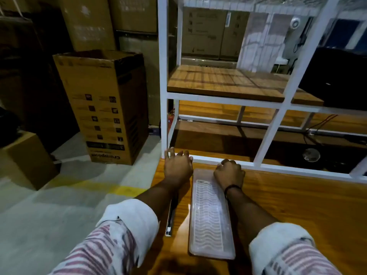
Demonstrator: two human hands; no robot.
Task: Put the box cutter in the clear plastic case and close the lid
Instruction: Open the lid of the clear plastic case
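A long clear plastic case [211, 221] with a wavy ribbed insert lies lengthwise on the wooden table [297, 205], its lid down. The box cutter [170, 217], thin and dark with a light edge, lies on the table left of the case, partly hidden under my left forearm. My left hand [177, 168] rests flat with fingers spread beside the case's far left corner, holding nothing. My right hand [229, 174] is curled over the case's far end; what its fingers grip is hidden.
A white metal shelf frame [222, 160] with wooden shelves stands on the table just beyond my hands. A tall open cardboard box [105, 108] stands on the floor to the left, with more boxes behind. The table's left edge runs near the cutter.
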